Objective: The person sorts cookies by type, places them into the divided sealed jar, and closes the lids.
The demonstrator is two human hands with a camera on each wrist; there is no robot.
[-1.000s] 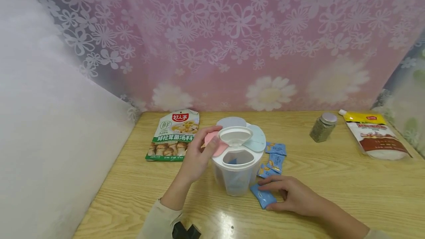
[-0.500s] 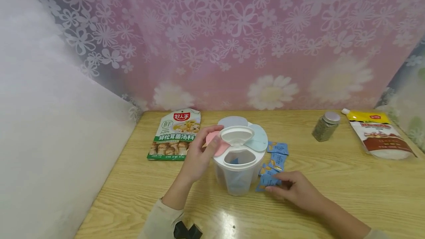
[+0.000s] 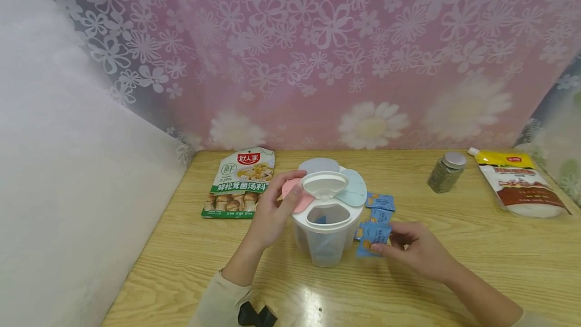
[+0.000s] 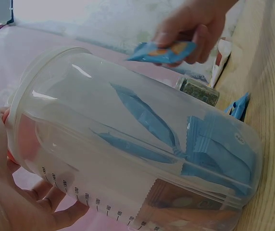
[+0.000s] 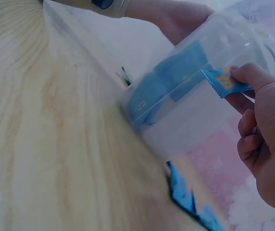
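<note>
A clear plastic storage container with a white top stands upright on the table. Its front flap is raised over an opening, while the pink, grey and pale blue flaps lie down. My left hand grips the container's left side by the pink flap. Through the wall, the left wrist view shows several blue packets and a brown packet inside. Between thumb and fingers, my right hand pinches a small blue packet, raised above the table to the container's right.
Several blue packets lie on the table along the container's right side. A green-and-white mushroom pouch lies at the back left. At the back right are a glass jar of dried herbs and a spouted pouch.
My right hand has picked a blue packet up off the table and moved it slightly up and to the right. The left hand stays on the container.
</note>
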